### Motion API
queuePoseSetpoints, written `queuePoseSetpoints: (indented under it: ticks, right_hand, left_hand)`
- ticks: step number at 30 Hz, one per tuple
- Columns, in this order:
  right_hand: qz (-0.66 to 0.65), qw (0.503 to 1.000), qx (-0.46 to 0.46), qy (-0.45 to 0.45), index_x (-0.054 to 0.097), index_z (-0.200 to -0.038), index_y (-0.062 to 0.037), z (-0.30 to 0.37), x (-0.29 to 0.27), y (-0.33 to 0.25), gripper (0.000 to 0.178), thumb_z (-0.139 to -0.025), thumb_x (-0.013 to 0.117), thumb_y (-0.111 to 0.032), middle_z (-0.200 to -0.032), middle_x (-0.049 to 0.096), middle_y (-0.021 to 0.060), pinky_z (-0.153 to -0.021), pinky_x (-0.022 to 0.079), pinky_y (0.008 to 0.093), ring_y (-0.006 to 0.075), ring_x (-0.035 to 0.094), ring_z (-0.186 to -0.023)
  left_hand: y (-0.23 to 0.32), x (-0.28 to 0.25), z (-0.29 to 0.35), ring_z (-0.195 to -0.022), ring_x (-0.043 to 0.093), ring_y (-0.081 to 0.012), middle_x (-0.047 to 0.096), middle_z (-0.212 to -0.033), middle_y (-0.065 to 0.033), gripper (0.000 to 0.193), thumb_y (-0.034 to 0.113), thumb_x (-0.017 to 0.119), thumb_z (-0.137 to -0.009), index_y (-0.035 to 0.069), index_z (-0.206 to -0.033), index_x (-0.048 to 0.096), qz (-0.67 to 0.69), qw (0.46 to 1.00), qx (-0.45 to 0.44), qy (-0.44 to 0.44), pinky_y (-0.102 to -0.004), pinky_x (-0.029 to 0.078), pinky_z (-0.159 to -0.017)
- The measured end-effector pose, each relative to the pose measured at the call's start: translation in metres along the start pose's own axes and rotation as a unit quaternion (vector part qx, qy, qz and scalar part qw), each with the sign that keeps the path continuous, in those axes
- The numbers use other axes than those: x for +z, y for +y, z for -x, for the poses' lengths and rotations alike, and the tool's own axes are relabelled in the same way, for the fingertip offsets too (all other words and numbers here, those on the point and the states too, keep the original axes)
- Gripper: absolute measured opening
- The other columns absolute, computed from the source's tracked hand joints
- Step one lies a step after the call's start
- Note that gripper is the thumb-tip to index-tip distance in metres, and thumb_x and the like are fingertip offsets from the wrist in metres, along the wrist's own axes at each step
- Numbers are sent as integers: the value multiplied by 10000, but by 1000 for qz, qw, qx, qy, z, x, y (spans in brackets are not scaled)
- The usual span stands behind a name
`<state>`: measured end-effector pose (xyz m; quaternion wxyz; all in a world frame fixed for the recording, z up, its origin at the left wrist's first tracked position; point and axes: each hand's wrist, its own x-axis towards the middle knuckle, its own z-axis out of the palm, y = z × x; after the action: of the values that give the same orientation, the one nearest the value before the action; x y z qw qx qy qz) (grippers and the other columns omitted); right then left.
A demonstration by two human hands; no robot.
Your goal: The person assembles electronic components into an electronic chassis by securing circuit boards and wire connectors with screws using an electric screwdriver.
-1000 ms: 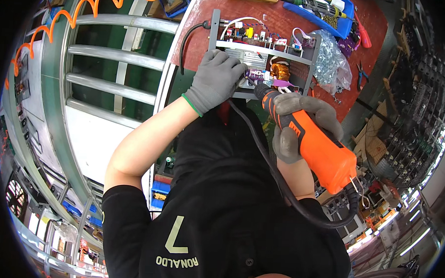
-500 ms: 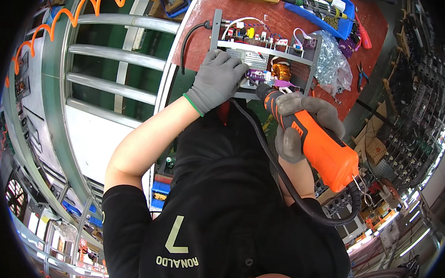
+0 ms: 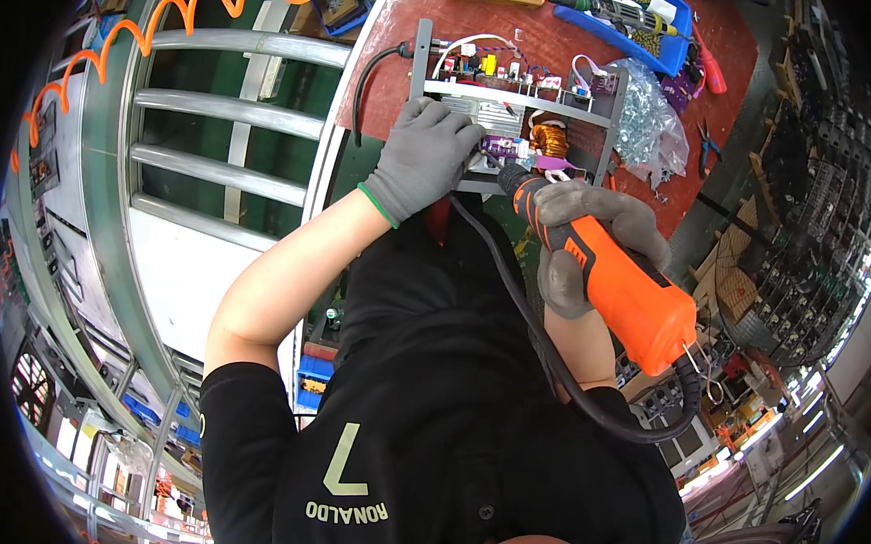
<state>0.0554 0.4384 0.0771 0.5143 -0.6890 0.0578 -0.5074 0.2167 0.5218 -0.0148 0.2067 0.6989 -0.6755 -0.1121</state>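
On the left we are resting our gloved left hand (image 3: 426, 153), fingers curling, over the near-left part of the grey metal frame (image 3: 559, 108) sitting at the counter's (image 3: 736, 71) near side, its fingertips hiding whether they are pinching anything. Just right, we are aiming the orange power driver (image 3: 638, 302) at the purple circuit board (image 3: 507, 147) inside, probably driving a fastener, and our right hand (image 3: 603, 209) is gripping its body; the next move is likely calling for straight, steady pressure.

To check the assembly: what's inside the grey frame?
A copper coil, a silver ribbed part and a purple board show; the left hand hides whatever lies beneath it.
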Motion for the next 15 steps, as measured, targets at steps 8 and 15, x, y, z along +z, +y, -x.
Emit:
queuePoseSetpoints:
  ticks: [8,15]
  right_hand:
    - [-11,999,-5,-37,400,-1331,-5,2,0,-1,577,-852,706,-107,-994,601,226,-682,587,420,277,669,-744]
    - [-35,998,47,32,444,-1167,-39,2,2,-6,521,-769,781,-56,-1036,618,215,-787,584,441,310,676,-879]
  left_hand:
    - [0,1,0,-976,587,-199,642,-934,-5,241,186,659,-760,149,-998,673,2,1000,-5,-2,-396,387,-987]
    - [-1,2,1,-981,586,-202,642,-932,-7,238,184,651,-769,148,-1003,673,7,1000,-1,0,-398,386,-987]
